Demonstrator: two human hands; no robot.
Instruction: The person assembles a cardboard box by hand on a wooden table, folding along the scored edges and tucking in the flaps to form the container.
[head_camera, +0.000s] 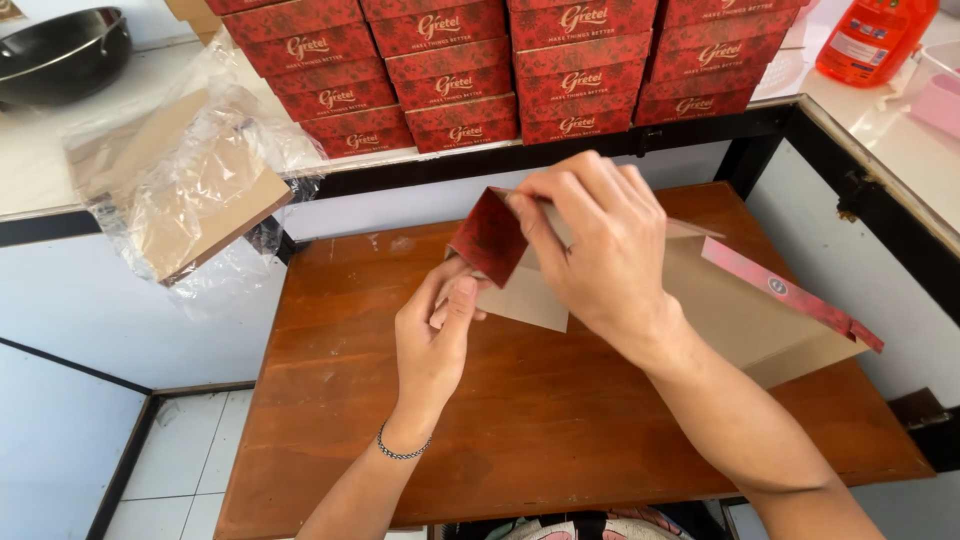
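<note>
A white tiled room with a white counter (60, 170) is framing the view, and a reddish-brown wooden bench (520, 420) is sitting low beneath both hands. Beyond the hands, on the counter, four stacks of flat red cardboard boxes (500, 70) are standing side by side, squared up so they are taking little room. Up and to the left of the hands, a clear plastic bag of brown flat card sheets (185, 185) is hanging over the counter edge, seemingly kept within reach. A black metal pan (60, 50) is resting at the far left and an orange plastic bottle (875, 35) at the far right.

Between the hands, an unfolded box blank of brown card with a red printed outside (740, 300) is being held just above the bench, its long side trailing out to the right of the right hand. The right hand (600, 245) is pinching the blank's top edge, fingers curled over it, apparently to steady the panel. The left hand (435, 335), with a beaded bracelet (402, 450) at its wrist, is pressing thumb and fingers together on a red corner flap (490, 235), apparently bending it along its crease.
</note>
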